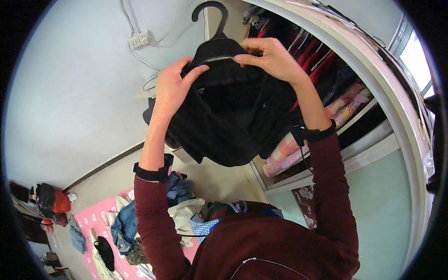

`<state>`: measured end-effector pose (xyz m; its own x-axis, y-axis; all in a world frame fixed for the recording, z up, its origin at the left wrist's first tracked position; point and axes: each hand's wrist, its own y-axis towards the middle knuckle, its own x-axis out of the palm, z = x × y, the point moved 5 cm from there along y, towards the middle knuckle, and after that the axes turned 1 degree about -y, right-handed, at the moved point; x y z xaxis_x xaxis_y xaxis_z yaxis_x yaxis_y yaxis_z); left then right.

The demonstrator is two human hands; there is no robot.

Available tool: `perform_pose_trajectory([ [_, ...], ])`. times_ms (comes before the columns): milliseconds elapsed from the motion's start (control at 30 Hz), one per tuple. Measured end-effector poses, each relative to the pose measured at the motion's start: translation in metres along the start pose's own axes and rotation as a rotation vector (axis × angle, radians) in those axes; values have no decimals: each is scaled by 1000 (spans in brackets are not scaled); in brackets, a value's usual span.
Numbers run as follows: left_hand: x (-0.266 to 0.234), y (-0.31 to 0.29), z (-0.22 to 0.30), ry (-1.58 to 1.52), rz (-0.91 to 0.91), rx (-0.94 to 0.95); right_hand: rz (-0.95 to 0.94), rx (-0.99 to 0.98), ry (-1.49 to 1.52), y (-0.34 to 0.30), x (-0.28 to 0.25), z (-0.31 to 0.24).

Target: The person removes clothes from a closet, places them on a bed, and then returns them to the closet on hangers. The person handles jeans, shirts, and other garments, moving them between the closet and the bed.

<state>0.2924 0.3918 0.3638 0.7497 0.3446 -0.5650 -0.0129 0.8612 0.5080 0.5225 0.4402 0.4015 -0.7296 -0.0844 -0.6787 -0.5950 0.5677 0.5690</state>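
Observation:
A black garment (228, 121) hangs in front of me on a black clothes hanger (218, 43), whose hook points up. My left hand (175, 81) pinches the garment's neckline at the hanger's left shoulder, thumb on the near side. On the other shoulder, my right hand (270, 58) grips the neckline the same way, thumb in front and fingers behind. The fingertips of both hands are partly hidden by the cloth and hanger. Below the hands the garment falls loosely in folds; its exact kind is hard to make out.
To the right stands an open wardrobe with hanging clothes (317, 60) and a rolled pink bedding (284, 156) on its lower shelf. Several clothes, jeans (125, 228) among them, lie on a pink sheet (95, 214) at lower left. A wall socket (138, 40) is at upper left.

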Motion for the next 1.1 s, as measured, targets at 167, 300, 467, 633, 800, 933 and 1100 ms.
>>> perform_pose_trajectory([
  [167,-40,14,-11,2,179,127,502,-177,-745,-18,-50,-46],
  [300,-87,26,-1,136,308,206,653,-329,-1199,-49,-10,-10],
  [467,-136,11,-19,142,452,88,-700,571,-565,-168,63,126],
  [633,-152,14,-5,99,255,71,464,-35,-452,-70,-14,32],
  [800,-158,6,15,68,254,14,982,-209,-323,-33,-3,-113],
  [933,-162,17,27,107,230,77,485,-492,-711,-32,103,8],
  [1100,-210,-10,-4,150,334,-77,-623,274,-205,-102,197,95],
])
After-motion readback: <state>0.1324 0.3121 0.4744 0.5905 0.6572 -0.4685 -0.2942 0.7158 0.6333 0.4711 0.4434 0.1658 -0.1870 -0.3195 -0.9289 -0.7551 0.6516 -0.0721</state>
